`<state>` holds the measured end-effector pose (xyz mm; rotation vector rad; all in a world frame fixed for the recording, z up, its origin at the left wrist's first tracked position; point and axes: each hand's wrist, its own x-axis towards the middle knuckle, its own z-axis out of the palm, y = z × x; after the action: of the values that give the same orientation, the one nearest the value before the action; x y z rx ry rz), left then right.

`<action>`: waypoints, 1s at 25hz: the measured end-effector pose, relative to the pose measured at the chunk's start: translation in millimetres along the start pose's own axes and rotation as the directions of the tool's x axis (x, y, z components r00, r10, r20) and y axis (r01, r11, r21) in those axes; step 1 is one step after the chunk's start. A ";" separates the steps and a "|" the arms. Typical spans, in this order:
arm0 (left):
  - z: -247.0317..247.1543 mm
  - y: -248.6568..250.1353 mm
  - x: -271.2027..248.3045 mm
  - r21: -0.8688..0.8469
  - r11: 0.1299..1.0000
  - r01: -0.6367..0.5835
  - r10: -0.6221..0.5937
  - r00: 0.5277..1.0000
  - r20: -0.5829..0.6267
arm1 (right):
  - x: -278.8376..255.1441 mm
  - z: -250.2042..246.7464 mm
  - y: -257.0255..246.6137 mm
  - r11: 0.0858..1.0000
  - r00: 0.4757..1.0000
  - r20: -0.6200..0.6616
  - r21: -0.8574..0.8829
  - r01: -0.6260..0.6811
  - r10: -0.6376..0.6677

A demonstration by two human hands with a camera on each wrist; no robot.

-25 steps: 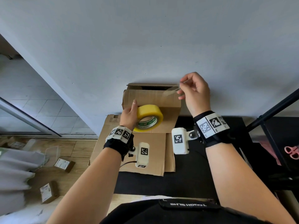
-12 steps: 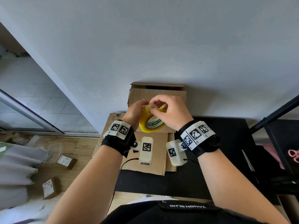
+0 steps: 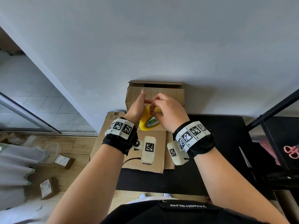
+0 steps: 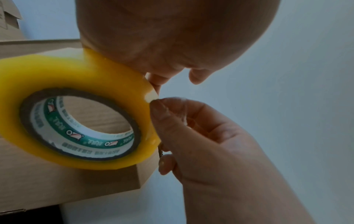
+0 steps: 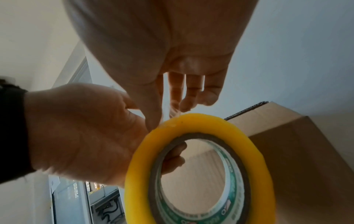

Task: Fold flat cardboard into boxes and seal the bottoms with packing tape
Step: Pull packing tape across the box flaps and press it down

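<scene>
Tape roll (image 3: 148,122) | gripped by left hand (image 3: 136,109), upright before box (image 3: 169,96) | right hand (image 3: 168,113) back from raised pull, now pinching tape end (image 4: 151,97) at rim | strip restarting; seal pending

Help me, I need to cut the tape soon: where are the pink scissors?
In the head view the pink scissors lie at the far right edge, on the black shelf right of the black mat.
</scene>
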<state>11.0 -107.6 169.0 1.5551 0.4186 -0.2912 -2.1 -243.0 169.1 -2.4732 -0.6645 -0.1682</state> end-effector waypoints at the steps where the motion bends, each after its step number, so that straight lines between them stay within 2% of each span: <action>1: 1.2 -1.0 0.9 0.020 1.000 -0.012 0.012 1.000 -0.013 | 0.8 1.0 0.8 1.000 1.000 -0.009 0.001 -0.002 0.002; 3: 1.1 -4.0 3.0 0.060 0.998 -0.023 0.025 0.999 -0.034 | 1.4 3.3 2.2 1.000 1.000 -0.028 0.023 -0.010 0.011; 5: -0.5 -7.4 5.5 0.090 0.996 -0.023 0.027 0.999 -0.042 | 1.4 3.0 3.2 0.990 0.996 -0.057 0.132 -0.058 0.066; 9: 0.1 -9.9 4.3 0.019 1.000 -0.001 0.001 1.000 -0.026 | -0.4 -1.7 5.8 0.930 0.986 -0.062 0.346 -0.125 0.155; 14: 0.0 -9.2 4.3 0.004 1.000 0.015 -0.015 1.000 0.010 | -3.3 0.9 6.4 0.917 0.987 -0.044 0.378 -0.127 0.155; 17: -0.1 -7.7 2.5 0.012 1.000 -0.003 0.003 1.000 0.025 | -1.9 2.5 8.2 0.875 0.973 -0.032 0.445 -0.192 0.229; 20: 0.4 -15.2 6.8 0.181 0.977 -0.112 0.115 0.993 -0.004 | 0.8 0.4 13.3 0.722 0.945 -0.043 0.656 -0.219 0.325; 23: -2.0 -25.7 5.5 0.212 0.968 -0.138 0.145 0.989 -0.018 | 1.7 -3.2 21.8 0.450 0.884 -0.015 0.864 -0.224 0.468; 25: -2.3 -30.3 2.6 0.203 0.969 -0.141 0.147 0.989 -0.015 | 1.5 -8.3 27.6 0.280 0.824 0.034 0.932 -0.231 0.566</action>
<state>-0.1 -105.2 140.7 1.7807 0.3043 -0.2018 13.1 -266.8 162.8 -1.3499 0.1065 0.0328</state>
